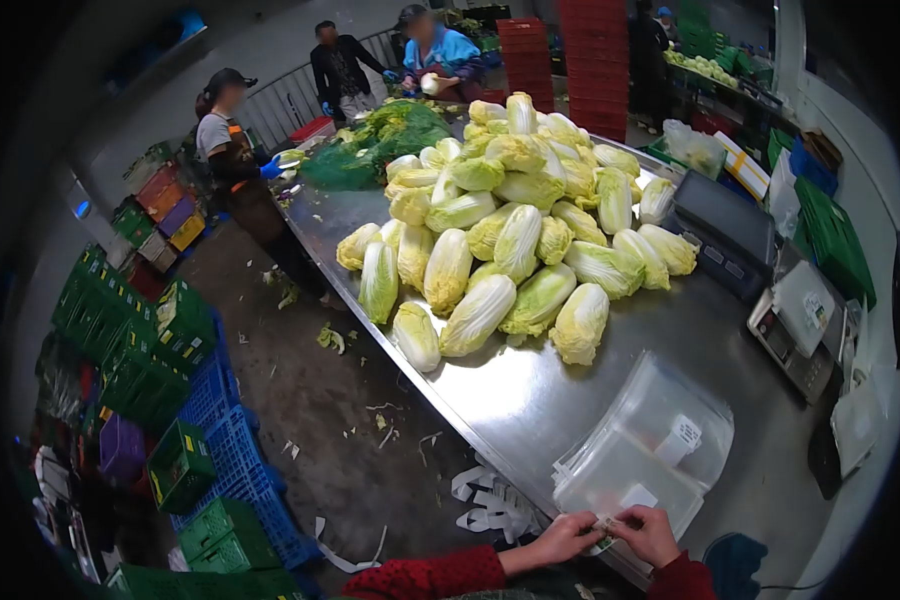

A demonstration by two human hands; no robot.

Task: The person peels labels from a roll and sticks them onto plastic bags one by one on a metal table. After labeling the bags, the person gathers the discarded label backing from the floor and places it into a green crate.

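Note:
My left hand [568, 538] and my right hand [647, 535] meet at the near edge of the metal table [470, 400], fingers pinched together. Between them is something small and whitish, too small to name. Just beyond lie clear plastic bags [635, 470] in a flat stack, with white labels [685, 434] on them. My fingertips are at the near end of this stack. Farther up the table rises a large heap of napa cabbages [518, 240].
Scales [795, 320] and a dark device [720, 235] stand at the table's right side. Three people [232, 150] work around the far end, near a green net [370, 150]. Green crates [120, 320], blue pallets [230, 450] and leaf scraps line the floor at left.

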